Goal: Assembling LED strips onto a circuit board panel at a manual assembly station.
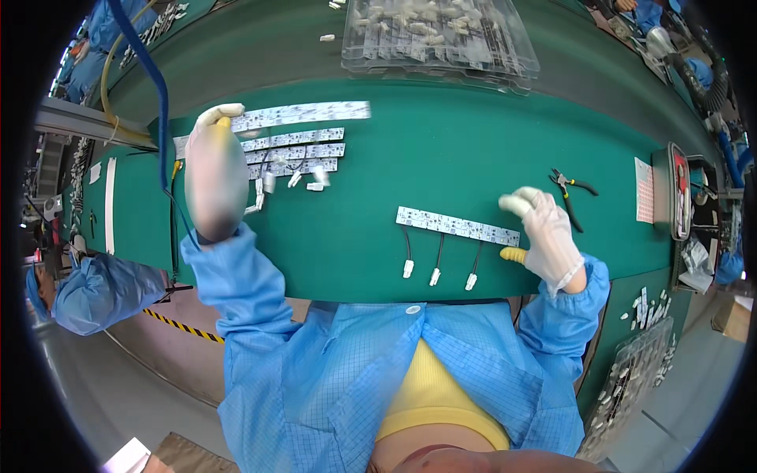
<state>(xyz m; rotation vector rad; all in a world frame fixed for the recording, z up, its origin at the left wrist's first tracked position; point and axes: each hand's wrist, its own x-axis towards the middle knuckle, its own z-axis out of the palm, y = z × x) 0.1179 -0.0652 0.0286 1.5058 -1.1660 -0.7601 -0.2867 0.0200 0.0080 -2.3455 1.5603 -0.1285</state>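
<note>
My left hand (216, 173), in a white glove with a yellow thumb tip, is smeared by motion. Its thumb and fingers close on the left end of a blurred white LED circuit board strip (307, 115). Just below lie several similar strips (296, 150) with wires and white connectors. On the right, my gloved right hand (548, 232) holds nothing, thumb and fingers apart around the right end of another circuit board strip (457, 225). That strip lies flat on the green mat, its three dark wires ending in white connectors (435, 276) toward me.
Black-handled pliers (568, 197) lie right of my right hand. A clear plastic tray (441, 47) full of strips and connectors stands at the far side. A blue hose (158, 94) hangs at the left. Another tray (631, 378) is at the lower right; a co-worker's blue sleeve (110, 292) shows left.
</note>
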